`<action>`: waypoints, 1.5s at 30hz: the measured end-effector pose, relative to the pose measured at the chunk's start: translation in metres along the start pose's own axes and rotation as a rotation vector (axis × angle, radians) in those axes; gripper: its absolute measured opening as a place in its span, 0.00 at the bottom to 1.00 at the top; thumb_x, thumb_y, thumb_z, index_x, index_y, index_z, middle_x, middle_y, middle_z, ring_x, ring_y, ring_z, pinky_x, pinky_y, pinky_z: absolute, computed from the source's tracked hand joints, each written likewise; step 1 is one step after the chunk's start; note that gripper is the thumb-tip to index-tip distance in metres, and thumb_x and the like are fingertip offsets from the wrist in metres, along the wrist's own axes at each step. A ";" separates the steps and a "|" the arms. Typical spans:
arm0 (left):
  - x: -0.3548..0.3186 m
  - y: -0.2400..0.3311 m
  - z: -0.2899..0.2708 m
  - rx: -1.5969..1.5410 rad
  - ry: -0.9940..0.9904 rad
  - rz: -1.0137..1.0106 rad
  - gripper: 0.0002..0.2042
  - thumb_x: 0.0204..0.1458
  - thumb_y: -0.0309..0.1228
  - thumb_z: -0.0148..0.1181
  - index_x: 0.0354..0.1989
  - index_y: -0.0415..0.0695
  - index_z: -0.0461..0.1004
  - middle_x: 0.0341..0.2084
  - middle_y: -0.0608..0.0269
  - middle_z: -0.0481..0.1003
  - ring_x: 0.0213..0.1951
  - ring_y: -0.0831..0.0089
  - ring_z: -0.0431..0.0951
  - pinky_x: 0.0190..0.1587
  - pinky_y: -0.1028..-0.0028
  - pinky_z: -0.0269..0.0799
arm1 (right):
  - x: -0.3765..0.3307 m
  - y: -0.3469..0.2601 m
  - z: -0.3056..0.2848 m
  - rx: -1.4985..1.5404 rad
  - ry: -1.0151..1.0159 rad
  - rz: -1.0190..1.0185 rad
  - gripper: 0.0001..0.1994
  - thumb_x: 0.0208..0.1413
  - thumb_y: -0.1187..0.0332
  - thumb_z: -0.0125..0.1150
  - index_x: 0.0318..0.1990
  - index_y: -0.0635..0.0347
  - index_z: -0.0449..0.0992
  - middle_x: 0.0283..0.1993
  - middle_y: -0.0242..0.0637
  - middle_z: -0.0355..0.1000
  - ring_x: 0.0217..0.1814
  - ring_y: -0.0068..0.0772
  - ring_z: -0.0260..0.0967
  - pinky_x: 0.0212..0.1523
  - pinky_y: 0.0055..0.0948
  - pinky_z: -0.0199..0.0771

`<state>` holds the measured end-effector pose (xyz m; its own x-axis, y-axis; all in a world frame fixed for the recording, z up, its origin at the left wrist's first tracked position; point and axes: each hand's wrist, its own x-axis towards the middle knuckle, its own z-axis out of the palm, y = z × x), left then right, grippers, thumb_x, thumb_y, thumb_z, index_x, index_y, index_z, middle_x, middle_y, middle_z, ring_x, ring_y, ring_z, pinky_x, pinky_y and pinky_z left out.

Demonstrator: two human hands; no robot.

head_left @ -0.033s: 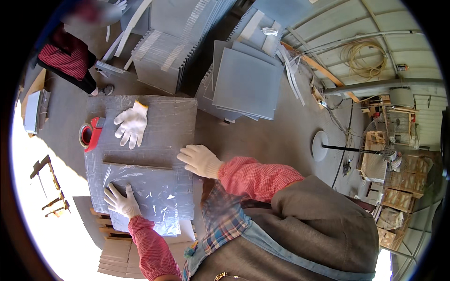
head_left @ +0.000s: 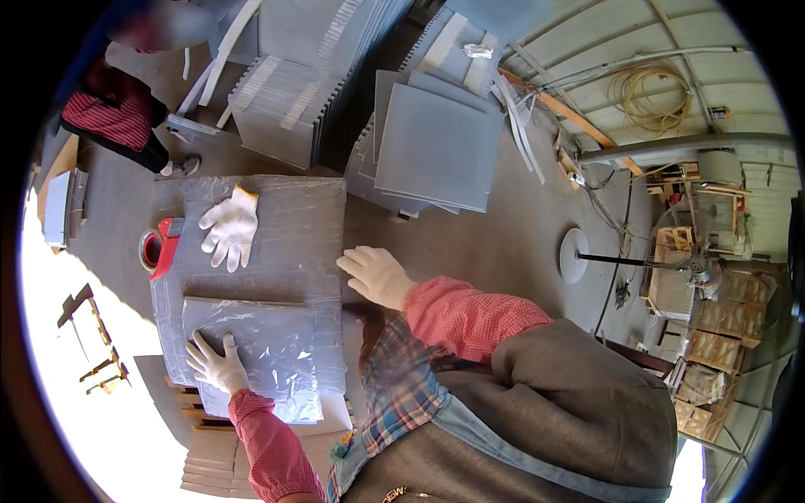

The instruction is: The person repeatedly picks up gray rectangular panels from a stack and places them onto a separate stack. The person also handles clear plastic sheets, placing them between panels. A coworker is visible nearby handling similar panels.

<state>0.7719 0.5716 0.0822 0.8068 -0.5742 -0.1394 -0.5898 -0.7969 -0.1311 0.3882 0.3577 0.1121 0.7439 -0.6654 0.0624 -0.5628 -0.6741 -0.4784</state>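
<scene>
My left hand [head_left: 216,362], in a white knit glove, lies with fingers spread on the left side of a flat stack of grey sheets under shiny clear plastic film [head_left: 277,352]. That stack rests on a larger film-covered work surface [head_left: 285,197]. My right hand [head_left: 375,276], gloved the same way, is just right of the surface's right edge, fingers extended and nothing in them. Farther back on the surface lies a loose white glove with a yellow cuff [head_left: 232,226]. Left of it sits a red tape dispenser [head_left: 163,248] holding a roll of tape.
Stacks of grey panels [head_left: 285,109] stand beyond the surface, with loose grey square sheets [head_left: 436,147] to their right. Another person [head_left: 113,117] is at the far left. A standing fan [head_left: 696,264] is at right. Folded cardboard [head_left: 218,461] is stacked near the lower left.
My right hand has moved right, away from the work surface's edge. My left hand stays on the wrapped stack. The film's far edge now lies flatter over the stack.
</scene>
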 end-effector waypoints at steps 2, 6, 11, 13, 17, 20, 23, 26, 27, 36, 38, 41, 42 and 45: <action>0.004 -0.002 -0.004 -0.034 -0.048 -0.025 0.47 0.55 0.64 0.60 0.80 0.63 0.49 0.80 0.57 0.47 0.78 0.47 0.46 0.74 0.34 0.45 | -0.007 0.035 -0.029 -0.091 0.001 0.155 0.27 0.50 0.65 0.70 0.59 0.54 0.70 0.56 0.37 0.69 0.61 0.43 0.66 0.54 0.43 0.71; 0.014 -0.004 -0.009 -0.065 -0.112 -0.023 0.49 0.51 0.63 0.64 0.80 0.63 0.48 0.80 0.56 0.46 0.78 0.46 0.45 0.73 0.33 0.45 | -0.011 0.111 -0.050 -0.406 0.036 0.348 0.31 0.48 0.66 0.71 0.61 0.55 0.68 0.62 0.40 0.66 0.61 0.44 0.65 0.55 0.45 0.70; 0.018 0.002 -0.017 -0.086 -0.183 -0.043 0.50 0.50 0.60 0.66 0.81 0.63 0.47 0.80 0.54 0.44 0.79 0.44 0.43 0.74 0.34 0.45 | 0.011 0.182 -0.051 -0.671 -0.059 0.468 0.34 0.51 0.64 0.72 0.65 0.53 0.64 0.67 0.41 0.62 0.63 0.48 0.63 0.55 0.46 0.68; 0.019 0.002 -0.017 -0.099 -0.194 -0.052 0.51 0.51 0.58 0.67 0.81 0.63 0.47 0.80 0.54 0.43 0.79 0.43 0.42 0.74 0.34 0.44 | 0.020 0.189 -0.053 -0.715 -0.139 0.518 0.33 0.55 0.65 0.67 0.68 0.52 0.61 0.69 0.42 0.60 0.65 0.51 0.62 0.56 0.53 0.67; 0.018 0.001 -0.017 -0.133 -0.187 -0.052 0.50 0.51 0.55 0.68 0.81 0.63 0.46 0.81 0.54 0.43 0.79 0.42 0.41 0.75 0.35 0.43 | 0.033 0.192 -0.032 -0.801 -0.164 0.551 0.31 0.58 0.66 0.63 0.69 0.51 0.61 0.69 0.46 0.60 0.64 0.55 0.62 0.56 0.64 0.69; 0.017 0.002 -0.017 -0.143 -0.181 -0.050 0.50 0.51 0.54 0.68 0.81 0.63 0.47 0.81 0.54 0.43 0.79 0.42 0.41 0.75 0.35 0.42 | 0.037 0.198 -0.033 -0.831 -0.127 0.533 0.30 0.57 0.67 0.63 0.68 0.53 0.62 0.68 0.48 0.61 0.62 0.55 0.63 0.53 0.60 0.73; 0.017 0.003 -0.016 -0.154 -0.174 -0.039 0.50 0.51 0.54 0.68 0.81 0.62 0.47 0.81 0.53 0.43 0.79 0.42 0.41 0.75 0.35 0.41 | 0.035 0.201 -0.039 -0.753 -0.159 0.516 0.29 0.56 0.68 0.63 0.66 0.54 0.64 0.66 0.49 0.62 0.61 0.55 0.65 0.51 0.56 0.75; 0.017 0.000 -0.011 -0.160 -0.156 -0.024 0.50 0.51 0.54 0.67 0.81 0.62 0.47 0.81 0.53 0.44 0.79 0.42 0.41 0.75 0.35 0.42 | 0.038 0.200 -0.034 -0.755 -0.191 0.569 0.33 0.52 0.65 0.68 0.65 0.55 0.63 0.68 0.50 0.60 0.62 0.55 0.63 0.51 0.54 0.76; 0.016 0.000 -0.009 -0.161 -0.155 -0.024 0.50 0.51 0.54 0.68 0.81 0.62 0.47 0.80 0.52 0.44 0.79 0.42 0.41 0.75 0.35 0.42 | 0.037 0.199 -0.033 -0.707 -0.214 0.594 0.36 0.50 0.63 0.71 0.66 0.56 0.61 0.68 0.51 0.59 0.64 0.55 0.62 0.52 0.53 0.75; 0.019 -0.005 -0.009 -0.194 -0.162 -0.017 0.52 0.49 0.57 0.68 0.81 0.62 0.46 0.80 0.49 0.43 0.79 0.40 0.41 0.75 0.34 0.40 | 0.089 0.154 -0.030 -0.552 -0.066 0.708 0.50 0.42 0.47 0.80 0.70 0.55 0.57 0.71 0.51 0.55 0.70 0.57 0.54 0.58 0.65 0.65; 0.017 -0.006 -0.012 -0.206 -0.147 -0.015 0.52 0.49 0.57 0.68 0.81 0.62 0.46 0.80 0.49 0.43 0.79 0.40 0.40 0.75 0.34 0.39 | 0.100 0.151 -0.019 -0.575 -0.036 0.794 0.49 0.44 0.48 0.79 0.69 0.55 0.57 0.72 0.51 0.55 0.70 0.58 0.54 0.58 0.64 0.64; 0.016 0.004 -0.020 -0.233 -0.178 -0.043 0.52 0.48 0.56 0.68 0.81 0.63 0.46 0.80 0.50 0.43 0.79 0.40 0.40 0.75 0.34 0.37 | 0.106 0.152 -0.010 -0.613 0.097 0.799 0.43 0.45 0.50 0.78 0.65 0.57 0.61 0.68 0.50 0.58 0.68 0.57 0.56 0.57 0.61 0.64; 0.014 0.003 -0.021 -0.222 -0.184 -0.055 0.52 0.48 0.55 0.68 0.81 0.63 0.46 0.80 0.50 0.43 0.79 0.40 0.39 0.75 0.34 0.37 | 0.106 0.152 -0.006 -0.600 0.046 0.800 0.42 0.46 0.51 0.77 0.64 0.59 0.61 0.68 0.50 0.58 0.68 0.57 0.56 0.58 0.61 0.64; 0.015 0.007 -0.021 -0.214 -0.188 -0.078 0.52 0.47 0.55 0.69 0.81 0.63 0.47 0.81 0.50 0.43 0.79 0.41 0.39 0.75 0.34 0.36 | 0.109 0.156 0.000 -0.659 -0.005 0.765 0.36 0.50 0.54 0.75 0.59 0.63 0.61 0.66 0.51 0.59 0.66 0.56 0.59 0.55 0.60 0.68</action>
<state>0.7806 0.5533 0.1001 0.8166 -0.4808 -0.3195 -0.4895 -0.8701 0.0584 0.3817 0.1799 0.0446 0.1008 -0.9929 -0.0635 -0.9753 -0.1112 0.1909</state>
